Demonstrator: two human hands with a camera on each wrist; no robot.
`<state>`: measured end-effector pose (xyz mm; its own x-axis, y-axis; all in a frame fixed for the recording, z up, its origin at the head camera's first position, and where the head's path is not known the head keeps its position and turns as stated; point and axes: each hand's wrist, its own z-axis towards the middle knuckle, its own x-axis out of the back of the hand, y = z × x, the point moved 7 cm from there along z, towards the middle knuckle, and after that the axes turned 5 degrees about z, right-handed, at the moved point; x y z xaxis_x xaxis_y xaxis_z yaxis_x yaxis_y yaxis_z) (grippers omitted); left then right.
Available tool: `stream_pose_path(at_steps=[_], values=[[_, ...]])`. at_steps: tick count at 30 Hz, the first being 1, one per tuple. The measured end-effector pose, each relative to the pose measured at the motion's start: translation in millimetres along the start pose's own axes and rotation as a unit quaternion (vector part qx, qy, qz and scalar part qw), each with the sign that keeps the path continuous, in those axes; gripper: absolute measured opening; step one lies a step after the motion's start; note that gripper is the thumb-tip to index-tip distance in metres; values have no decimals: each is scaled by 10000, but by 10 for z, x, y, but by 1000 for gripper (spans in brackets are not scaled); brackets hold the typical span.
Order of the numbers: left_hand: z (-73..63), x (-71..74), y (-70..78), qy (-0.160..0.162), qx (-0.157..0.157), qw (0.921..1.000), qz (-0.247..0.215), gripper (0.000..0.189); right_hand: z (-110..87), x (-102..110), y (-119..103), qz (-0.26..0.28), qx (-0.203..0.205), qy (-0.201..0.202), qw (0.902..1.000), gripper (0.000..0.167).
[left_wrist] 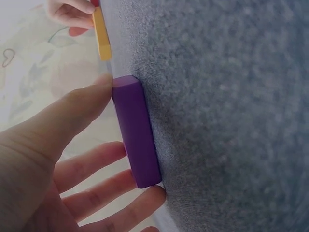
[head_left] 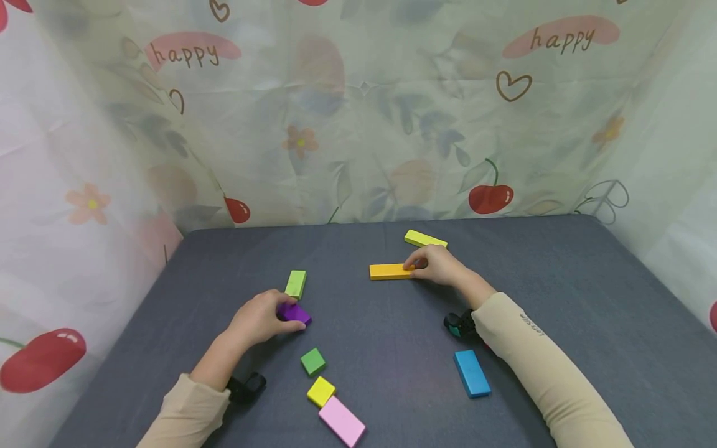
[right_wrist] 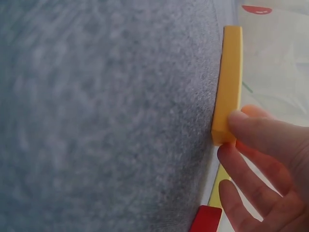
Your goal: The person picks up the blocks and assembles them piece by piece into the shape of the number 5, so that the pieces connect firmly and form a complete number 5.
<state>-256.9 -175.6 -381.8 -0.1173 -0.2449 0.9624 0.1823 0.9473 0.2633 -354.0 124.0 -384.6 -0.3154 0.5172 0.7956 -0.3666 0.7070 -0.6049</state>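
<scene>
My left hand (head_left: 259,318) holds a purple block (left_wrist: 137,133) lying on the dark cloth, thumb at one end and fingertips along its far side and other end. Just beyond it lies a light green block (head_left: 295,284), close to the fingers. Farther right, my right hand (head_left: 439,266) pinches the right end of a long orange-yellow block (head_left: 388,272) between thumb and fingers. Behind that hand is a long yellow block (head_left: 424,239). A red block (right_wrist: 206,219) shows near the right fingers in the right wrist view; in the head view it is hidden.
Nearer me, a green cube (head_left: 313,362), a yellow block (head_left: 321,391) and a pink block (head_left: 342,421) form a slanting row, yellow touching pink. A blue block (head_left: 472,373) lies by the right forearm. Patterned curtains (head_left: 364,124) stand behind the table (head_left: 381,348) and at its sides.
</scene>
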Motion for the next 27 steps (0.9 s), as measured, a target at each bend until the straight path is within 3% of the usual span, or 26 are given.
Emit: stream_pose_path(at_steps=[10,27], values=[[-2,-20,25,-17,-235,9995,193,59,1,0,17,51,-25,108,9999,19],[60,2,155,-132,-328,9987,369,50,-12,4,13,42,-76,194,9998,19]])
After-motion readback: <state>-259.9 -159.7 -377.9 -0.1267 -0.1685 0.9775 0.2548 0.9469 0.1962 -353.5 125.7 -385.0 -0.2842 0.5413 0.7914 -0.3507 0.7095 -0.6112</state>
